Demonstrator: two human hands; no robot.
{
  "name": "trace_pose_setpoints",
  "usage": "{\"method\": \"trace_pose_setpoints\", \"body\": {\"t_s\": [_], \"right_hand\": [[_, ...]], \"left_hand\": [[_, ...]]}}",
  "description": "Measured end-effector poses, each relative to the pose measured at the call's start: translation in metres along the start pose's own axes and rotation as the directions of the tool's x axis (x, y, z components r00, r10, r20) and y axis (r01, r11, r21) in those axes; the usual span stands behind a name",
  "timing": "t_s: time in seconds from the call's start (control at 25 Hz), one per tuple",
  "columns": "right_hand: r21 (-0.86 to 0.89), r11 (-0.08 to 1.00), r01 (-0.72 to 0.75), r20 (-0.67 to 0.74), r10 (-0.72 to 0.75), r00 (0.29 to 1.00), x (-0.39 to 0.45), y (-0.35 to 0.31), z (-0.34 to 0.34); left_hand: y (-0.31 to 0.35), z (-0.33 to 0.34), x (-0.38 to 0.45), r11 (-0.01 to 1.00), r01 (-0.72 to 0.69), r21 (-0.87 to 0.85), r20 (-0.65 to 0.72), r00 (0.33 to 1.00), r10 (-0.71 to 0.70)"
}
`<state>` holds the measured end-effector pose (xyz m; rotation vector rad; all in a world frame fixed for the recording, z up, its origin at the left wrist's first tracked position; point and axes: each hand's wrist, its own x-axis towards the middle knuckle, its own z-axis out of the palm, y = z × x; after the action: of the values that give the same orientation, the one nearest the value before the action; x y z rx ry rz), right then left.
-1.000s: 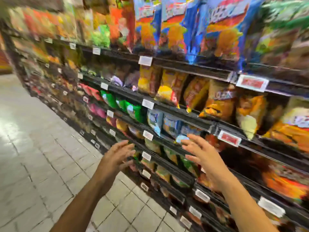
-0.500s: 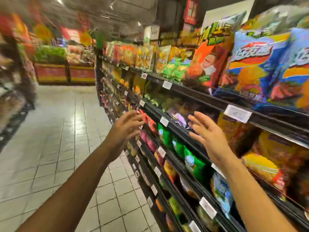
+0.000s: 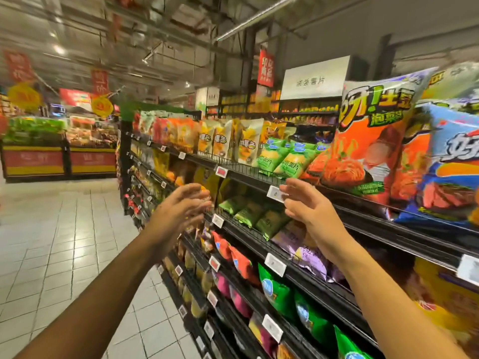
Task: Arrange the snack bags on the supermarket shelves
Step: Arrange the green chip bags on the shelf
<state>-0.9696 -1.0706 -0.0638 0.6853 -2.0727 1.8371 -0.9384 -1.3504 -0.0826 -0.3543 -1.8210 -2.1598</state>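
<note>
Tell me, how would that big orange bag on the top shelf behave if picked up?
The orange bag looks puffed with air, so probably light for its size. Its glossy film may feel slippery and crinkle. It stands leaning, so a push could tip it.

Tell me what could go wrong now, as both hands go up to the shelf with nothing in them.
1. The green bags on the top shelf lean out over its wire rail; a careless touch may tip them off.
2. The right hand is very near a price tag and could knock it loose.
3. The left hand looks blurred, so it may be moving fast and could push the dark green bags out of line.
</note>
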Motion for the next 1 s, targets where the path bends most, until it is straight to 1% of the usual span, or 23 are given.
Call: {"method": "trace_pose_setpoints", "body": {"t_s": [0.16,0.32,0.4,0.52,0.6,0.68,0.8,0.92,1.0], "right_hand": [[-0.084,0.996,0.019,-0.073,-0.025,0.997,0.062,0.015,0.025],[-0.205,0.977,-0.051,-0.110,0.029,0.994,0.114,0.025,0.025],[-0.280,0.958,-0.069,-0.112,0.039,0.993,0.138,0.026,0.018],[-0.373,0.927,-0.027,-0.158,-0.035,0.987,0.167,0.028,0.001],[-0.388,0.921,-0.023,-0.205,-0.062,0.977,0.187,0.029,-0.011],[-0.426,0.905,-0.016,-0.269,-0.110,0.957,0.208,0.036,-0.022],[-0.494,0.867,-0.068,-0.300,-0.097,0.949,0.238,0.048,-0.029],[-0.498,0.860,-0.114,-0.336,-0.070,0.939,0.262,0.067,-0.036],[-0.524,0.837,-0.155,-0.376,-0.064,0.925,0.276,0.074,-0.041]], "left_hand": [[0.003,-0.029,0.085,0.999,-0.023,0.022,0.084,0.996,0.021],[-0.010,-0.031,0.163,0.995,-0.025,0.092,0.194,0.981,0.006],[-0.019,-0.027,0.198,0.992,-0.032,0.123,0.240,0.971,0.001],[-0.031,-0.014,0.247,0.995,-0.044,0.088,0.277,0.961,0.018],[-0.042,-0.004,0.278,0.998,-0.041,0.056,0.311,0.950,0.021],[-0.052,0.012,0.306,0.996,-0.067,0.056,0.385,0.922,0.040],[-0.067,0.027,0.349,0.985,-0.139,0.103,0.446,0.891,0.079],[-0.083,0.043,0.394,0.985,-0.154,0.081,0.482,0.871,0.096],[-0.096,0.050,0.424,0.976,-0.184,0.119,0.511,0.854,0.098]]}}
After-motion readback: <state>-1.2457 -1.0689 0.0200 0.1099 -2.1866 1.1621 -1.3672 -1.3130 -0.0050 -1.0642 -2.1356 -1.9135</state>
